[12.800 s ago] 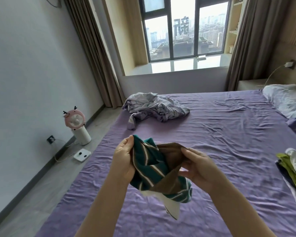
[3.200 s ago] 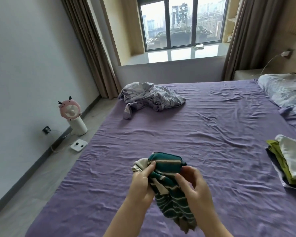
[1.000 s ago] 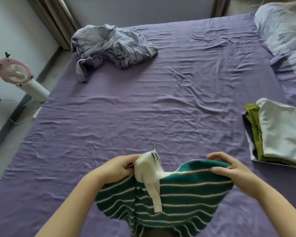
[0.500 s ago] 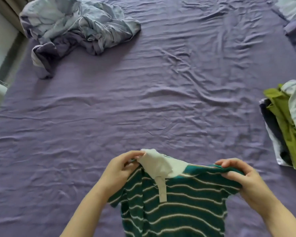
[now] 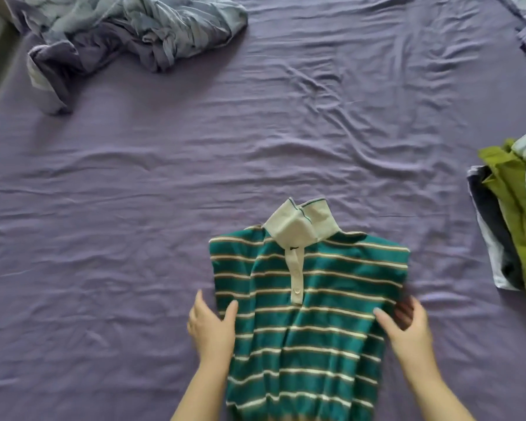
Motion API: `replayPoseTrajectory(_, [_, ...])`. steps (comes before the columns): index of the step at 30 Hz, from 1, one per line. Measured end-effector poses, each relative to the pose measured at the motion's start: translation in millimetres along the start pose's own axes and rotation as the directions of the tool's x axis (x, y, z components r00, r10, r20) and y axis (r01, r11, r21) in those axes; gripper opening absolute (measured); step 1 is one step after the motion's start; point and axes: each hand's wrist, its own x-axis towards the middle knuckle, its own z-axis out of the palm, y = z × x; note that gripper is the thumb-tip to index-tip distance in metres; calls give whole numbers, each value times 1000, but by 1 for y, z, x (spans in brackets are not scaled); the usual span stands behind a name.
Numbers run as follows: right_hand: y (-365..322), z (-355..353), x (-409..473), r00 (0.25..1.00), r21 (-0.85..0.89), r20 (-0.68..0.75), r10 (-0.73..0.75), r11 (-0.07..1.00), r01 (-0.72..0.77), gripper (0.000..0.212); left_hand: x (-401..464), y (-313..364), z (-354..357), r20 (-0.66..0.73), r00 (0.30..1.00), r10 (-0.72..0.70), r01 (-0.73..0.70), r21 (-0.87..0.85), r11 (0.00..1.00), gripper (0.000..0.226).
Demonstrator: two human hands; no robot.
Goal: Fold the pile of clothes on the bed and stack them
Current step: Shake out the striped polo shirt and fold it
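Green striped polo shirt (image 5: 310,299) flat on purple bed (image 5: 164,208), left hand (image 5: 211,326) and right hand (image 5: 407,326) at its sides

polo shirt (image 5: 310,314) laid flat on bed sheet (image 5: 195,183), near edge, collar pointed away | crumpled garment (image 5: 119,31) heaped far left | folded stack (image 5: 510,220) placed at right, apart from shirt
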Motion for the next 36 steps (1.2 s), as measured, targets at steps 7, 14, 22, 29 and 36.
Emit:
replayPoseTrajectory(7, [64, 2, -103, 993, -299, 28, 115, 949, -102, 47, -74, -93, 2, 176, 966, -191, 205, -66, 976, 36])
replayPoseTrajectory(14, [102, -8, -141, 990, -361, 103, 97, 931, -54, 28, -106, -123, -3, 367, 927, -79, 113, -74, 991, 23])
replayPoseTrajectory(22, [105, -32, -150, 923, 153, 265, 279, 933, -326, 7, -139, -130, -7, 595, 803, 21, 358, -512, 781, 23])
replayPoseTrajectory(29, [98, -40, -150, 897, 231, 336, 288, 898, -375, 15, -154, -136, -7, 440, 897, -31, 257, -463, 849, 9])
replayPoseTrajectory(36, [107, -61, -132, 956, -16, 76, 282, 959, -282, 18, -139, -155, -17, 82, 995, -64, 68, -52, 996, 36])
